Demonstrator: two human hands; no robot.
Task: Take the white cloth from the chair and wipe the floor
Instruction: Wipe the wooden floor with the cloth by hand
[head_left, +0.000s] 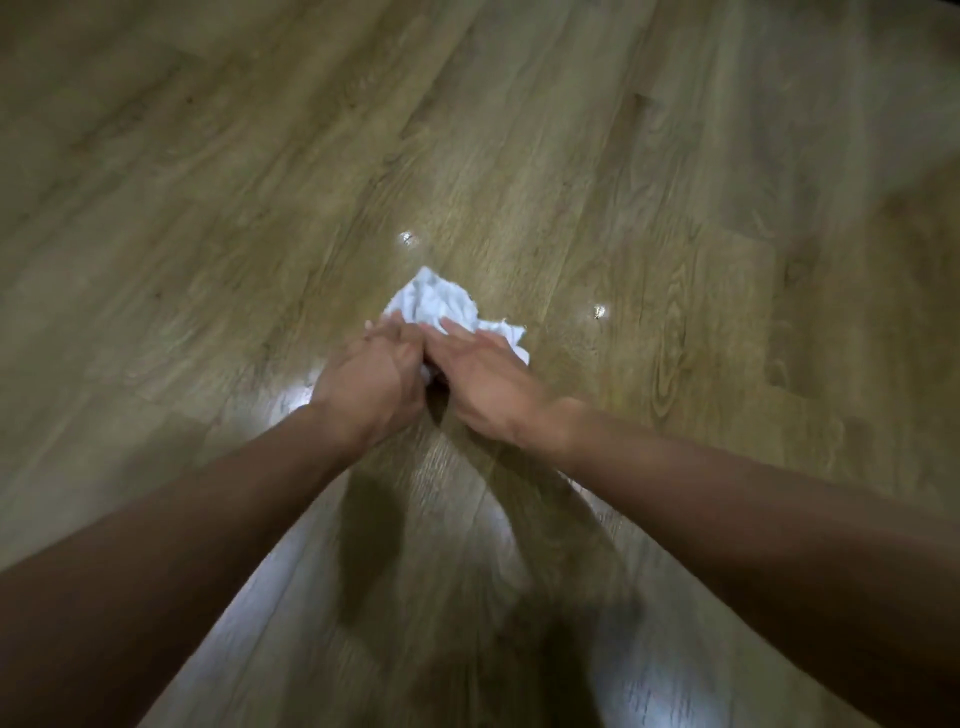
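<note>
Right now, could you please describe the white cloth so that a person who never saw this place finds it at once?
A wooden plank floor fills the whole view. Near its middle the left hand and the right hand meet on a small crumpled heap: the white cloth. It is the only wrinkled, soft thing there; the other bright patches are flat reflections of light.

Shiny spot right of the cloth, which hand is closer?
Right. The right hand rests on the white cloth just left of the shiny spot; the left hand lies farther left.
</note>
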